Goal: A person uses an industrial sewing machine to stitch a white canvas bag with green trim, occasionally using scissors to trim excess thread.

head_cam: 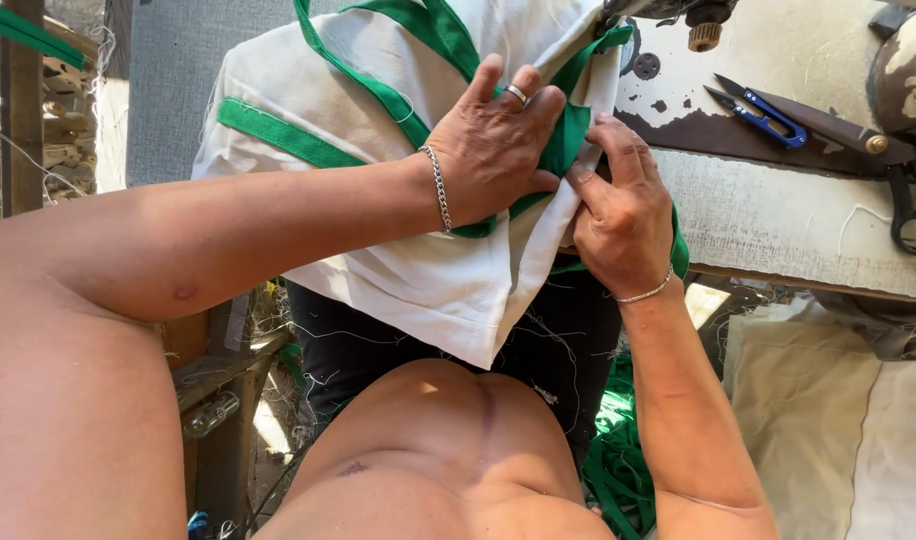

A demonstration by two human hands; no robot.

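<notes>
A white cloth (pixel 428 270) with green trim (pixel 278 133) lies over the person's lap and up onto the edge of the worn table (pixel 778 220). The left hand (pixel 498 150) lies flat on the cloth with its fingers spread a little, pressing the green trim down. It wears a ring and a chain bracelet. The right hand (pixel 623 215) is just beside it, touching it. Its fingers are curled and pinch a fold of the cloth and trim. On the table, well apart from the hands, lie small blue thread snips (pixel 763 112) and big dark scissors (pixel 883 160). A heap of green strips (pixel 618 470) lies down by the legs.
</notes>
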